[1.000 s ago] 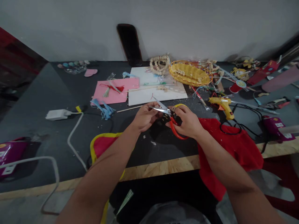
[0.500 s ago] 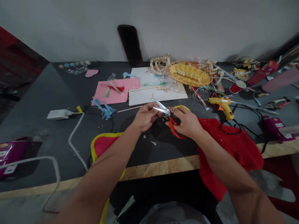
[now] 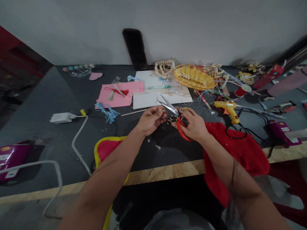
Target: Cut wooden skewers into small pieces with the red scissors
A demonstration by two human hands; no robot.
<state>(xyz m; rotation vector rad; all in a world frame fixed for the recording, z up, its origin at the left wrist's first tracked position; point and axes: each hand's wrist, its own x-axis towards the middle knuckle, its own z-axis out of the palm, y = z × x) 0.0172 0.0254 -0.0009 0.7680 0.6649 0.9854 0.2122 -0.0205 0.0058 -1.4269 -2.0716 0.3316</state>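
Observation:
My right hand (image 3: 193,124) has its fingers in the red handles of a pair of scissors (image 3: 170,108), whose blades are parted and point up and left. Close by on the left, my left hand (image 3: 151,119) is closed, thumb and index finger pinching a small pale piece (image 3: 163,111) too tiny to make out clearly. A thin wooden stick (image 3: 133,112) reaches to the back of that hand; whether it is held, I cannot tell. Tiny pale cut bits (image 3: 171,119) lie on the dark table between my hands.
Behind my hands are a white board (image 3: 153,101), pink sheet (image 3: 115,101), blue tassels (image 3: 108,112) and yellow wicker basket (image 3: 195,78). A yellow glue gun (image 3: 227,110) and red cloth (image 3: 233,145) are at right. A phone (image 3: 135,49) leans on the wall; a white adapter (image 3: 62,118) lies left.
The scissors have shifted right and away from my left fingertips, their blades still parted. My left hand stays in nearly the same place, its fingertips now in plainer view.

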